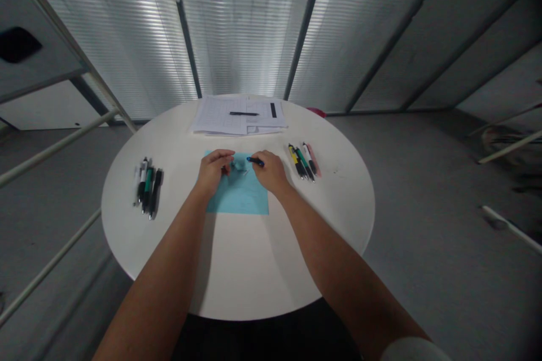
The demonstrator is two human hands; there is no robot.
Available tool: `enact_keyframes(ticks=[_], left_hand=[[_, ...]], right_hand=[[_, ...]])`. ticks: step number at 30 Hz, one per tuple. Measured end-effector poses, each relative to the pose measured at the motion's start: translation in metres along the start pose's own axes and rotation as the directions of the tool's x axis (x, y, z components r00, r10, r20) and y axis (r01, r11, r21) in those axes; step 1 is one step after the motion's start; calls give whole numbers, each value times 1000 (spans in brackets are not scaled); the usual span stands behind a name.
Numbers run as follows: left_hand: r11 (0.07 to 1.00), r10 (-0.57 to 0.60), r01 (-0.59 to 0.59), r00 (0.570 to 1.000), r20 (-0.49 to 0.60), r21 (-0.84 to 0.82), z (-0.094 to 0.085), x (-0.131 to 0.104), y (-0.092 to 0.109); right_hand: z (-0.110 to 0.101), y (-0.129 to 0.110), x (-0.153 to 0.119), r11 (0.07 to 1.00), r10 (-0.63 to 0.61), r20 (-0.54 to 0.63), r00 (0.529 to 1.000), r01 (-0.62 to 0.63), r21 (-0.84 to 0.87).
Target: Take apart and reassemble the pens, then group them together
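Over a light blue sheet of paper (239, 200) on the round table, my right hand (271, 170) is closed around a short dark pen part with a blue tip (256, 161). Facing it, my left hand (213, 172) has its fingers bent together at the sheet's left side. What those fingers grip, if anything, is too small to make out. Between the hands, small pale or clear pieces (241, 168) show on the paper, too blurred to name. To the right of my right hand lie several pens (301, 161) in yellow, green and white with black grips.
Another group of pens (148, 187) lies at the left of the white round table (237, 271). Printed sheets (215, 115) with a black pen (244, 114) on top are at the far side. A pinkish slip (315, 161) sits beside the right pens. Metal rails (55, 144) stand left.
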State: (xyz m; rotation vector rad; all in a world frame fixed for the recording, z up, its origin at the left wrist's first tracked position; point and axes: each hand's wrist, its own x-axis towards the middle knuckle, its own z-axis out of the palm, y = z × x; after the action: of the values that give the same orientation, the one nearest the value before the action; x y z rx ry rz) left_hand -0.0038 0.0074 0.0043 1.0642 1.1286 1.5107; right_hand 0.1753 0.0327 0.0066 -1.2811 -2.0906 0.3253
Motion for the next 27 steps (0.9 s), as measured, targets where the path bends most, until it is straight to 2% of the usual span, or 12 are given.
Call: enact_keyframes(ticks=[4,8,12,15,19,21,23,26,27], left_hand=[[1000,-1,1,1000,3,18,0,-1,1],[999,0,-1,999,34,33,1,-2,5],[981,16,-44,989,150,188,5,-6,8],[935,38,-122,968,249,332,8,-9,7],[887,20,-141,963,267,439,11,-11,7],[896,2,-113,968,251,430,12,-11,9],[909,-7,-87,975,224,407,12,-11,12],[932,0,-62,985,172,358,11,-10,14],[938,1,-58,987,162,343,11,-10,13]], right_hand=[[-3,-3,-3,982,-49,72,996,62,-179],[-9,-7,-6,958,-97,-7,995,92,-271],[-15,-10,-8,931,-159,-84,984,121,-343],[-16,-11,-9,919,-179,-101,979,130,-372],[-13,-14,-9,912,-178,-75,981,136,-387],[-12,-16,-9,916,-153,-114,982,98,-389],[-12,-17,-8,930,-87,-228,970,-3,-367],[-11,-14,-4,951,72,-430,900,-191,-242],[-10,-11,-2,959,114,-453,884,-216,-181]])
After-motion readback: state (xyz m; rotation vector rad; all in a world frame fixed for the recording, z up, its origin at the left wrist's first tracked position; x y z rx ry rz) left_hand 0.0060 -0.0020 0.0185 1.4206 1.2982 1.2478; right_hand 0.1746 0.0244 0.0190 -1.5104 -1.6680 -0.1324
